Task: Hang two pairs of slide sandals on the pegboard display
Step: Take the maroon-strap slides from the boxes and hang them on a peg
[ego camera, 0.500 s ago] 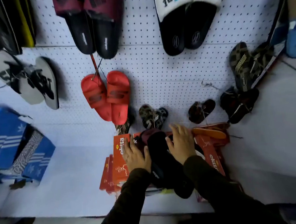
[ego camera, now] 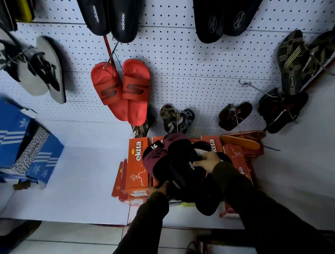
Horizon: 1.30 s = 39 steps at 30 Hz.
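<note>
1. Sandals (ego camera: 179, 167): one pair of black slides with maroon straps and white lettering, held low over the stacked boxes, not on the wall; toes pointed away from the person.
2. Right hand (ego camera: 208, 161): closed around the heel end of the right-side slide, fingers (ego camera: 202, 161) wrapped across its footbed beside the white lettering.
3. Left hand (ego camera: 158, 188): mostly hidden under the heel of the left-side slide; fingers curled up against its edge, gripping it from below.
4. More dark slides (ego camera: 208, 197): lay directly beneath the held pair, under the right wrist; how many could not be told.
5. Orange shoeboxes (ego camera: 136, 167): stacked directly under both hands, white lettering on the lids.
6. Pegboard (ego camera: 176, 63): white, perforated, rising beyond the grip.
7. Red slides (ego camera: 122, 90): hung on the pegboard above and left of the grip.
8. Black slides (ego camera: 109, 13): two pairs hung higher still.
9. Blue shoeboxes (ego camera: 8, 133): well to the left of the left hand.
</note>
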Available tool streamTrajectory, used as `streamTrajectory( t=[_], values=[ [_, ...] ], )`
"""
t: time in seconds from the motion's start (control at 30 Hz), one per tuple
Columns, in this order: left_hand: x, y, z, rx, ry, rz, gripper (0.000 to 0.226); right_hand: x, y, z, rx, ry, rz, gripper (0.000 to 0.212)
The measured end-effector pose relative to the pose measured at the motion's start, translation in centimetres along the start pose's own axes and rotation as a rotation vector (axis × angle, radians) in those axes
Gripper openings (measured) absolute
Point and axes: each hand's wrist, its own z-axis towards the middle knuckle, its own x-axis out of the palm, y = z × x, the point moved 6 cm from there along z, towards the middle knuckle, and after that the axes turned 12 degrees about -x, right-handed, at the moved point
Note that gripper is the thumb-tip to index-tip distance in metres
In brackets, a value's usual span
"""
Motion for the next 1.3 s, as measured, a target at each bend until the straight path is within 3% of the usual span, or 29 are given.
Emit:
streamTrajectory(
  t=[0.13,0.33,0.43,0.77,1.3],
  values=[
    [-1.3,0.4,-0.8,-0.068,0.017,0.001,0.054,0.8,-0.6,-0.7,0.011,0.006,0.157,0.045],
    [-3.6,-3.6,-3.3,0.162,-0.013,-0.013,0.033,2.0,1.7,-2.8,-0.080,-0.043,0.445,0.052],
    [-4.0,-6.9,-5.5,0.294,0.025,0.010,0.041,1.8,4.5,-3.3,-0.142,-0.075,0.539,0.065],
    [-5.2,-18.0,-16.2,0.771,0.091,0.004,0.029,-0.2,18.5,-6.3,-0.449,-0.122,0.734,0.061],
    [-7.9,-33.1,-27.7,1.098,0.124,-0.030,0.039,-1.8,36.4,-9.6,-0.798,-0.119,0.817,0.062]
  ],
)
